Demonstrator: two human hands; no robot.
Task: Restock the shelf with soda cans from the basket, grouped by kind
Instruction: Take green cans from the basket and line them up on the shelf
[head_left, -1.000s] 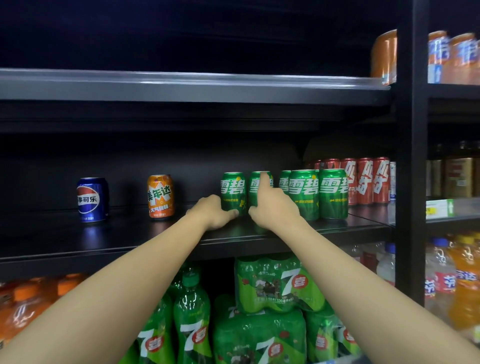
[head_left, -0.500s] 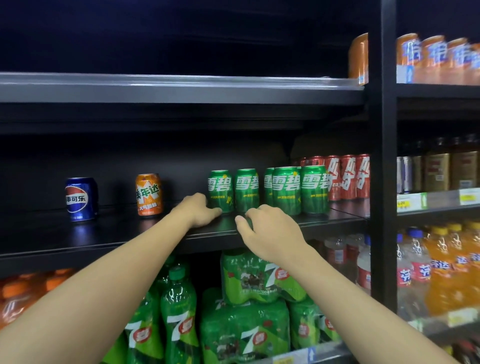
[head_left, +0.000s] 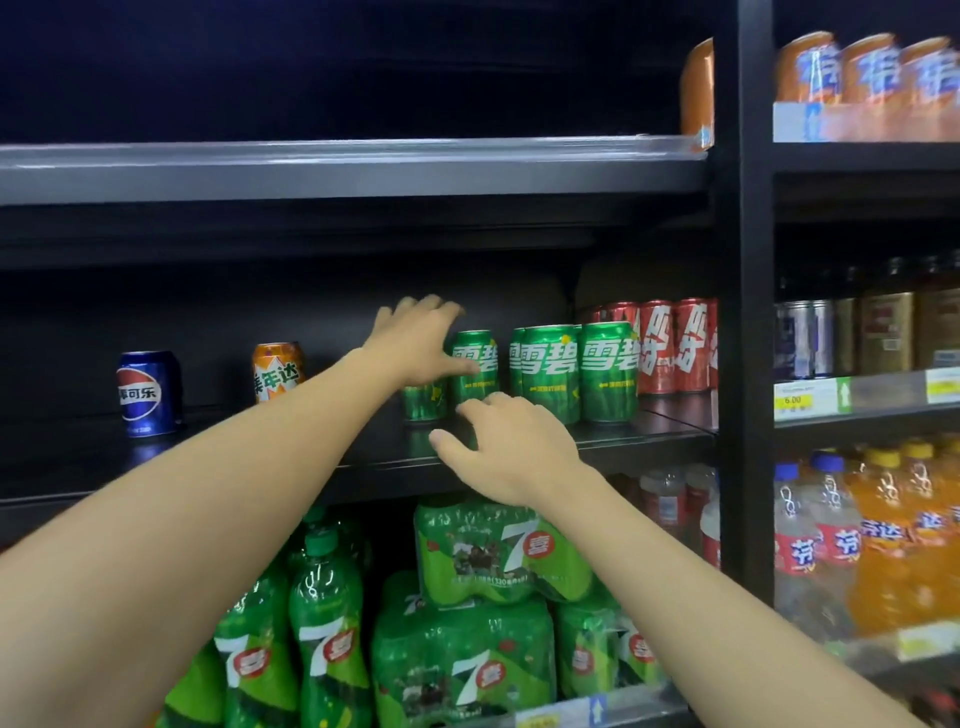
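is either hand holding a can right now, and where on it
The left hand grips the leftmost green can around its upper body. The right hand holds nothing.

left hand (head_left: 415, 340) hides green can (head_left: 423, 397) top | top-right orange cans (head_left: 862, 67) blurred

— How many green cans (head_left: 550, 371) on the middle shelf (head_left: 613, 441)?
— Five show: two at the left of the group, one partly behind a hand, and three to their right, one of those mostly hidden.
— And left of the green cans?
— One orange can (head_left: 277, 370) and, farther left, one blue can (head_left: 148, 392).
— To the right of them?
— Red cans (head_left: 675, 345): about four fronts show; the rest I cannot count.
— Hands?
— Two.
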